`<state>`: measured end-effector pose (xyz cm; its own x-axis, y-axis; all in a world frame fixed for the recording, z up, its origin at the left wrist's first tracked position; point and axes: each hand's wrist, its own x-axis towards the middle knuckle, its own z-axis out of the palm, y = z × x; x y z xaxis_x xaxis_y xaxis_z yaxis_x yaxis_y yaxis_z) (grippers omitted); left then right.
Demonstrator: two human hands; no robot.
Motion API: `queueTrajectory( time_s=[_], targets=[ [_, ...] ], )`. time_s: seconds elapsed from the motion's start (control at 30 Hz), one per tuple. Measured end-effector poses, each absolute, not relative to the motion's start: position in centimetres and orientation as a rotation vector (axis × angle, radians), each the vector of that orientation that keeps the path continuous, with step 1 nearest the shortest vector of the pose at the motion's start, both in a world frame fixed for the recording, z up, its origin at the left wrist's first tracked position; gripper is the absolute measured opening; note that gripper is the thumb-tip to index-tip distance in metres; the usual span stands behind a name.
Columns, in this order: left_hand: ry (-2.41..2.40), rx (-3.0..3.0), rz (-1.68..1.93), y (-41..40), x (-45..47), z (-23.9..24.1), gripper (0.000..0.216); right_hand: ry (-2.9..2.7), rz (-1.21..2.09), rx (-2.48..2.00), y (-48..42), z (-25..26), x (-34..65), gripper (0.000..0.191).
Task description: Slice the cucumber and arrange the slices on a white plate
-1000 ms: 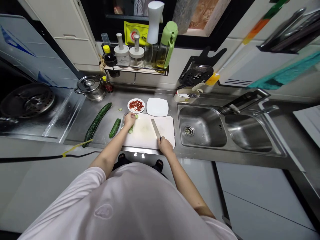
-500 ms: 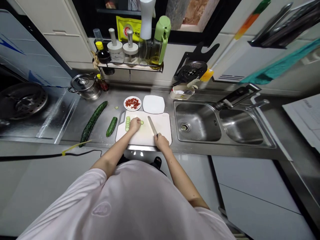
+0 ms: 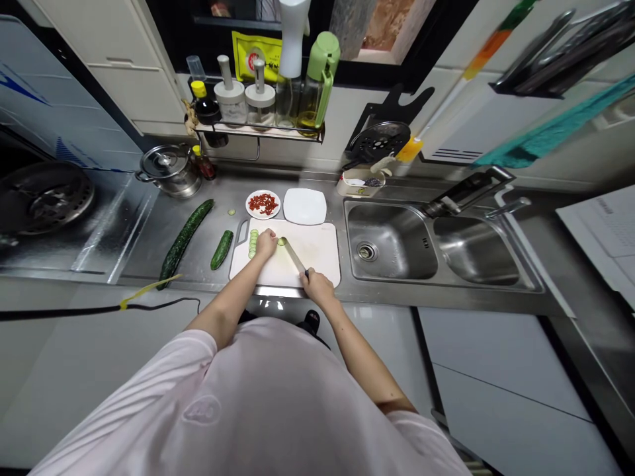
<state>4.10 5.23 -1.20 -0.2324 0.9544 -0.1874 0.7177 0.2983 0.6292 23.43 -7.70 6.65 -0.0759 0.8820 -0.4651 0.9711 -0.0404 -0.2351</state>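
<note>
My right hand (image 3: 318, 288) is wrapped round the handle of a kitchen knife (image 3: 296, 256), whose blade slants up and left over the white cutting board (image 3: 312, 244). The blade's tip meets a cucumber slice (image 3: 281, 242) near the middle of the board. Just left of that slice, my left hand (image 3: 267, 244) rests with curled fingers; what they hold, if anything, is too small to make out. A row of overlapping cucumber slices (image 3: 253, 242) lies on the board beyond my left hand. Left of the board are a cut piece of cucumber (image 3: 221, 250) and a long whole cucumber (image 3: 185, 243).
Behind the board stand a plate of chopped red pieces (image 3: 262, 214) and a white square plate (image 3: 305, 206). A double sink (image 3: 397, 277) lies to the right. A lidded pot (image 3: 171, 173) stands back left, and a bottle rack (image 3: 258, 132) hangs above the counter.
The knife has swung left, its tip moving from open board onto the cucumber slice. My right hand has shifted slightly left, and my left hand has drawn back a little from the slice.
</note>
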Motion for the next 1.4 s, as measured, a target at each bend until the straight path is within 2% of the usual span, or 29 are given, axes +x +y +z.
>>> queueTrajectory(
  time_s=[1.4],
  targets=[
    [2.027, 1.452, 0.452, 5.83, 3.71, -1.23, 0.009, 2.058, -0.689, 1.987, -8.06, 6.34, 22.53, 0.034]
  ],
)
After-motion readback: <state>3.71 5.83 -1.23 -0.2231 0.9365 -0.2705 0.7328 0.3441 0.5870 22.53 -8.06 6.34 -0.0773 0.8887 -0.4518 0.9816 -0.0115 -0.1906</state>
